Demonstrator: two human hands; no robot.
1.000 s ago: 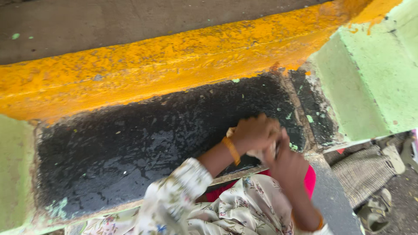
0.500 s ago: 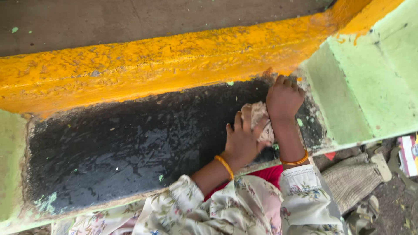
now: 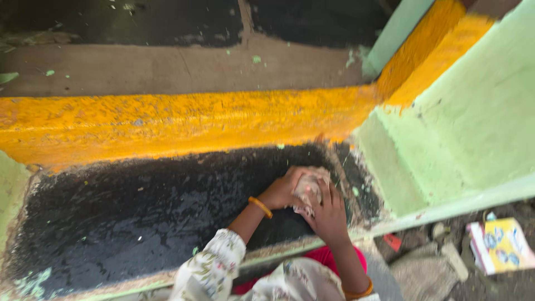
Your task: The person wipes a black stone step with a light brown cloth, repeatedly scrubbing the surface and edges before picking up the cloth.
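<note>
A crumpled pale cloth (image 3: 309, 187) sits pressed against a wet black step surface (image 3: 139, 217). My left hand (image 3: 284, 189) grips the cloth from the left, an orange bangle on its wrist. My right hand (image 3: 329, 214) clasps the same cloth from below and right, fingers spread over it. Both arms wear floral cream sleeves (image 3: 214, 267). The hands are at the right end of the black surface, just below a thick yellow-painted ledge (image 3: 184, 122).
A light green wall (image 3: 473, 122) rises at the right. Grey concrete (image 3: 167, 67) lies above the yellow ledge. On the ground at lower right lie a yellow printed packet (image 3: 501, 242) and rubble (image 3: 426, 273). Green paint flecks dot the black surface.
My right hand came down from the upper right corner of the black surface onto the cloth. Both hands now clasp it together. The camera has tilted, showing more above the ledge.
</note>
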